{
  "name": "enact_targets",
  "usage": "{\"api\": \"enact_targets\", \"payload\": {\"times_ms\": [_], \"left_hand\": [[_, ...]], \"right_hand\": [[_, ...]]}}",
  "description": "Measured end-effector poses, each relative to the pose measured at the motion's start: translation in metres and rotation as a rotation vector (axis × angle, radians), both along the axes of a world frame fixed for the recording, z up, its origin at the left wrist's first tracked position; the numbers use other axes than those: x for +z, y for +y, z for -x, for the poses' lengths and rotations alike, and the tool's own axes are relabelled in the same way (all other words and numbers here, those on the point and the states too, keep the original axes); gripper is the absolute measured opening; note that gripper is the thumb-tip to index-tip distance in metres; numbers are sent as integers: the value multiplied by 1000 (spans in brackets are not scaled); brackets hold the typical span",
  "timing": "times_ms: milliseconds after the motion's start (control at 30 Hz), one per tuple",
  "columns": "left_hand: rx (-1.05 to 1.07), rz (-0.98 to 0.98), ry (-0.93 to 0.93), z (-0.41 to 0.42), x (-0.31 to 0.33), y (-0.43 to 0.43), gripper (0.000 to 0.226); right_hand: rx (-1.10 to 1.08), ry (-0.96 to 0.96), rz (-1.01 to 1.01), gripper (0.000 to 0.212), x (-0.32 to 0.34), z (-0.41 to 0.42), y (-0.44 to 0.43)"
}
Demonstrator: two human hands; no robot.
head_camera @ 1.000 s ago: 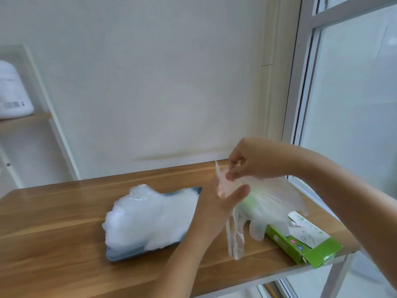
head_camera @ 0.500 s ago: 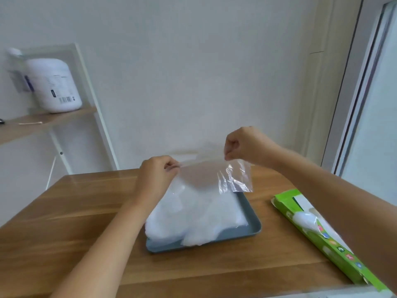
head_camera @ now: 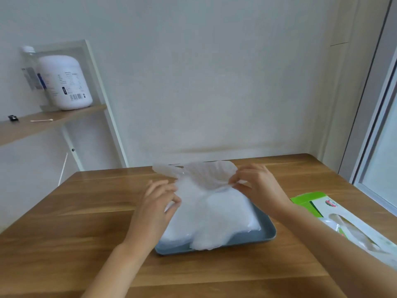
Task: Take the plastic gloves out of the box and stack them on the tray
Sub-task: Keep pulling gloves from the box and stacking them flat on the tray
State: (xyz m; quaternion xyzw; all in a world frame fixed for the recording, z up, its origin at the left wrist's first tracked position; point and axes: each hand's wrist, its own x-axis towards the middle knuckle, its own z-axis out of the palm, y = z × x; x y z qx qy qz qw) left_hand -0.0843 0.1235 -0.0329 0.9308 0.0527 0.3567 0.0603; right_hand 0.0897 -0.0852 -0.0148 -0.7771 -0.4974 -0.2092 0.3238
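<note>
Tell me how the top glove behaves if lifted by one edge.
Probably floppy: the glove crumples and sags between the left hand and right hand. Likely very light, being thin and see-through. It may slide off the heaped pile on the tray.

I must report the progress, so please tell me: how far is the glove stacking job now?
Done: a thick pile of gloves lies on the tray. In hand: the left hand and right hand each pinch the top glove, holding it over the far part of the pile, not yet laid flat. Left: the box shows more gloves through its opening, so further trips look needed.
</note>
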Motion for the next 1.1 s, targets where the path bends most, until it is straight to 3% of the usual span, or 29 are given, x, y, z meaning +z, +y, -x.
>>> {"api": "enact_targets", "payload": {"times_ms": [100, 233, 367, 533, 833, 1033, 1100], "left_hand": [[17, 26, 133, -6, -25, 5, 27], [85, 104, 299, -5, -32, 1, 12], [101, 161, 211, -5, -25, -1, 31], [93, 369, 115, -24, -7, -22, 30], [46, 561, 617, -66, -21, -39, 38], [-23, 672, 702, -70, -25, -22, 28], [-47, 678, 706, -70, -25, -18, 33]], "right_hand": [[-14, 59, 135, 12, -22, -4, 4], [12, 107, 222, 11, -45, -9, 7], [26, 109, 256, 13, -50, -9, 8], [57, 54, 335, 21, -52, -9, 9], [12, 19, 444, 25, -47, -2, 6], [92, -23, 359, 39, -48, 8, 13], [210, -47, 307, 31, -52, 14, 22]]}}
